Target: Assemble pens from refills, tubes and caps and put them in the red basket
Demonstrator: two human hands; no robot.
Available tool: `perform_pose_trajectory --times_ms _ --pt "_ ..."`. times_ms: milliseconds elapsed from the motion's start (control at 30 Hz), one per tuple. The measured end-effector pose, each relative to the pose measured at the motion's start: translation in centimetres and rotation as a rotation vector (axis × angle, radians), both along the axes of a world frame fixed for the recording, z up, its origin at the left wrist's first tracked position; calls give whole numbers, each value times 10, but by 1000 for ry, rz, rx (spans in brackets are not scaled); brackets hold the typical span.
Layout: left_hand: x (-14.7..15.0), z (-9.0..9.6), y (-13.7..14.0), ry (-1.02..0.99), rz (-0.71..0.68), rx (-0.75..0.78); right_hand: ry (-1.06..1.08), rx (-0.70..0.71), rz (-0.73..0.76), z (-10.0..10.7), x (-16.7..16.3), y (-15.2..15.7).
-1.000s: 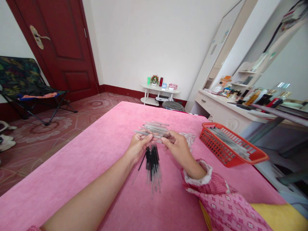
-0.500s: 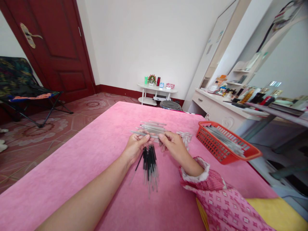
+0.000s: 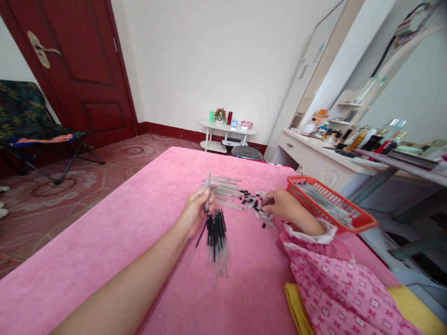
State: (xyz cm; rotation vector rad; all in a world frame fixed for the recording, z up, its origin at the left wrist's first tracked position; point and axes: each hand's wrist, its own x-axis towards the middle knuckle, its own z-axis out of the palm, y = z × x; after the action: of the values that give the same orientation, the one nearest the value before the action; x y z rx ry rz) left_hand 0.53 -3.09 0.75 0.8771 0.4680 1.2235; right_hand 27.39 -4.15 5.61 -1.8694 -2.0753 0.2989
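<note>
My left hand is closed on a slim grey pen, held near upright with its tip pointing away from me. Below it lies a bunch of black-and-clear pen refills, fanned toward me on the pink cloth. Clear pen barrels lie crosswise just beyond. On the right, my right hand reaches into a scatter of small black and whitish pen parts. Its fingers are bent together at the pile's edge, and whatever they pinch is hidden.
A red plastic basket with many grey pens stands at the right edge of the pink-covered table. Yellow cloth lies at the near right. A cluttered dressing table stands beyond the basket.
The hands were together over the refills. My right hand has moved right to the small parts, uncovering them. In my left hand the pen has swung from crosswise to near upright.
</note>
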Motion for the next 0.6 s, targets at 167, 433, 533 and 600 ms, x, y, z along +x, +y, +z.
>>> perform_pose_trajectory --times_ms 167,433,533,600 --pt "0 -3 0 135 13 57 -145 -3 -39 -11 -19 -4" --pt "4 0 -4 319 47 119 -329 16 -164 -5 -36 -10" --pt "4 1 -6 376 55 132 -71 121 -145 3 -34 -5" --pt "5 1 -7 405 50 147 181 176 -46 7 -35 -3"
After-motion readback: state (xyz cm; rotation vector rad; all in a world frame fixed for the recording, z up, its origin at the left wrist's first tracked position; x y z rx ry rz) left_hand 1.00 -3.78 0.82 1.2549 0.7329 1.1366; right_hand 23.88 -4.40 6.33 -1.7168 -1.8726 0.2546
